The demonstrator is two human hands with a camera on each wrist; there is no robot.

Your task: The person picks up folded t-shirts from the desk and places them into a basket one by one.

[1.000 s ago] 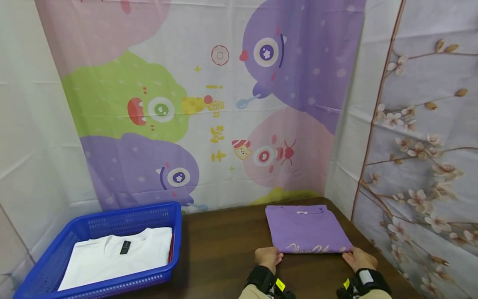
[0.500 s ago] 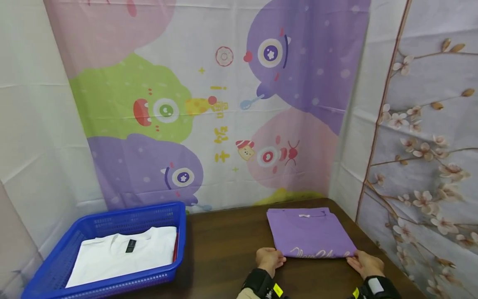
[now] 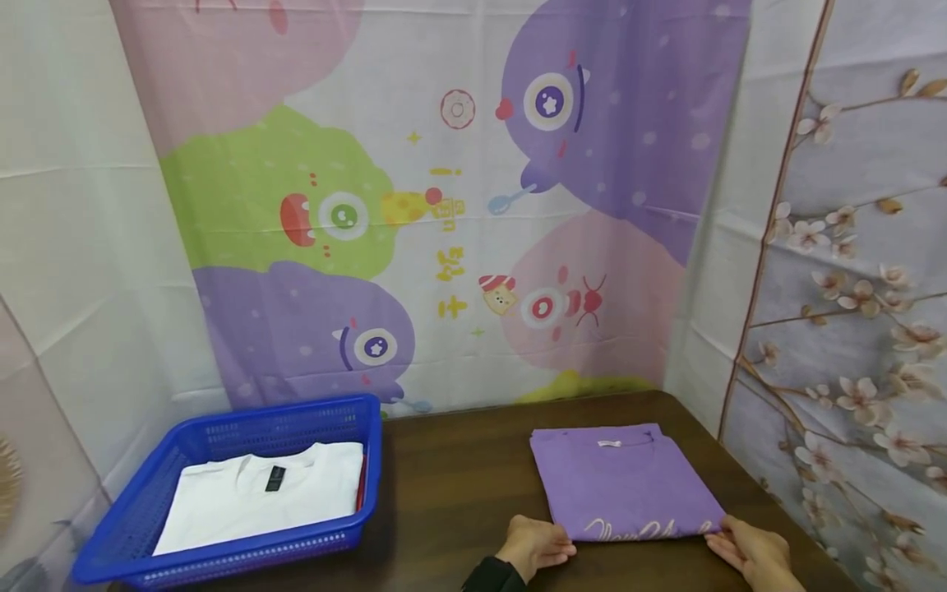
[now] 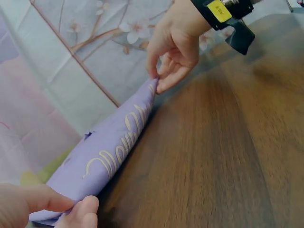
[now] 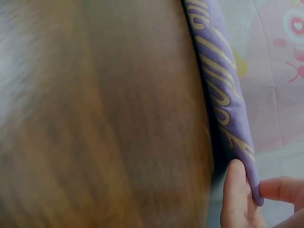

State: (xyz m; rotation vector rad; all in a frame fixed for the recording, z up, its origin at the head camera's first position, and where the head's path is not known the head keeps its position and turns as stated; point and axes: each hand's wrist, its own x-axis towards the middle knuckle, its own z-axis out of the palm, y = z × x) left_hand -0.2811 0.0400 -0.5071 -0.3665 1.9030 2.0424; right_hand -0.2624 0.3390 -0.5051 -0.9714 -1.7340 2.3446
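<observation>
A folded purple T-shirt (image 3: 621,485) with cream script along its near edge lies at the right of the table, its collar facing the back wall. My left hand (image 3: 534,546) pinches its near left corner between thumb and fingers; the left wrist view shows the same pinch (image 4: 71,209) close up. At the near right corner, my right hand (image 3: 753,552) grips the cloth, thumb on one side and fingers on the other in the right wrist view. The edge between both hands stands slightly raised, with a dark gap under it in the right wrist view.
A blue plastic basket (image 3: 373,460) stands left on the brown wooden table (image 3: 444,485). Inside lies a folded white T-shirt (image 3: 259,501) with a black neck label, and a strip of red cloth (image 3: 361,483) shows beside it. Printed curtains (image 3: 459,362) hang behind and at the sides.
Both hands have drawn the purple T-shirt nearer to me, still holding its two near corners. The head view has turned a little left, so the basket appears further right.
</observation>
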